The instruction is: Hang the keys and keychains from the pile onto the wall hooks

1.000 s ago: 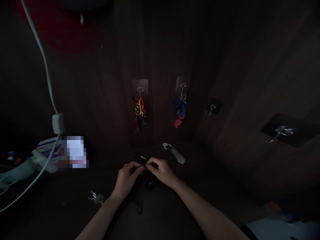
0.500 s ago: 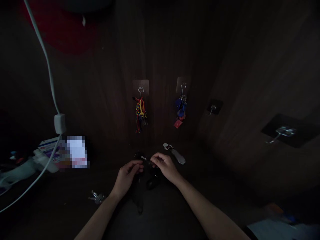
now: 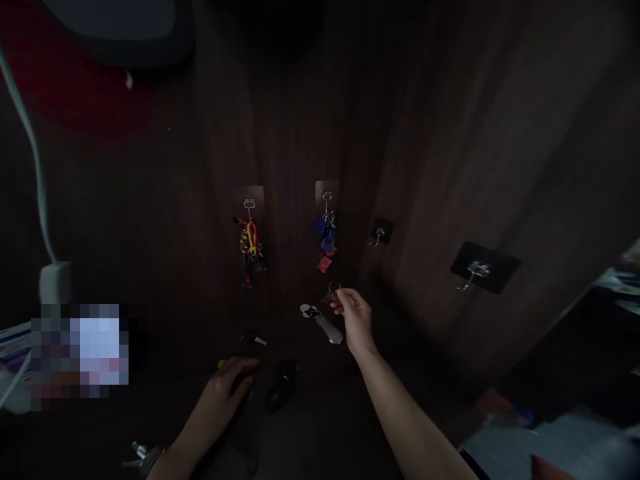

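Raised at the foot of the back panel, my right hand (image 3: 355,317) is closed, pinching a small bunch of keys (image 3: 331,294) on a ring. Just below it lies a silver keychain (image 3: 327,328) with a pale round tag. My left hand (image 3: 230,383) rests low over the dark surface, its fingers stretched out and apart. Beyond its fingertips is a black-headed key (image 3: 255,339) with a silver blade. A dark, rounded object (image 3: 280,387) lies to its right; its kind is hard to make out. Another bunch of keys (image 3: 145,457) sits by my left forearm.
On the back panel, one hook (image 3: 249,205) carries colourful braided cords (image 3: 251,243), and another hook (image 3: 327,198) carries blue and red key tags (image 3: 326,240). Two bare hooks (image 3: 380,233) (image 3: 477,270) are on the right wall. A white cable (image 3: 37,160) hangs at the left.
My right hand has moved away from my left, rightward and toward the back panel, with the keys. My left hand has lowered and its fingers have spread. The view has swung right.
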Motion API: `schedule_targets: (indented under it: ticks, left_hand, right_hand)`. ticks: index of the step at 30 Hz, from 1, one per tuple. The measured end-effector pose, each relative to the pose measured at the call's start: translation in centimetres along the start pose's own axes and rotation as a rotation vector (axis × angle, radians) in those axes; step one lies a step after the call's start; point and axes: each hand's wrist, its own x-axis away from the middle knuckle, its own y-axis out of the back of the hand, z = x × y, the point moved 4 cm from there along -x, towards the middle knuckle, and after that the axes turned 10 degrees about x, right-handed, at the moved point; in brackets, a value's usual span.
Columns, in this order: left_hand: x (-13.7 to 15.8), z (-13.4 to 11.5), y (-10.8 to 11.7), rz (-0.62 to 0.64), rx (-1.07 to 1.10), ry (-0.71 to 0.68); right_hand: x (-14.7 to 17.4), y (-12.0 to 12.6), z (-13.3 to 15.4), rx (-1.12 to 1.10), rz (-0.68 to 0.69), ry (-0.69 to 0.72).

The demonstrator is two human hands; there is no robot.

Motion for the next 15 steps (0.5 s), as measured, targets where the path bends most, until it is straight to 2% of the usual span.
schedule_targets:
  ticks: [6,10,15]
  left_hand:
    - [-0.1,0.1,-0.2,0.013,-0.016,0.025]
    - [-0.2,-0.3,-0.1,0.019,-0.009,0.036]
    - [-0.1,-0.2,-0.1,0.011,0.003,0.025]
  right_hand:
    - [-4.7,3.6,3.4,0.035,-0.329,0.122]
    - [-7.9,4.1,4.9,0.09,-0.41,0.123]
    - [-10.4,3.6,4.7,0.098,-0.445,0.064]
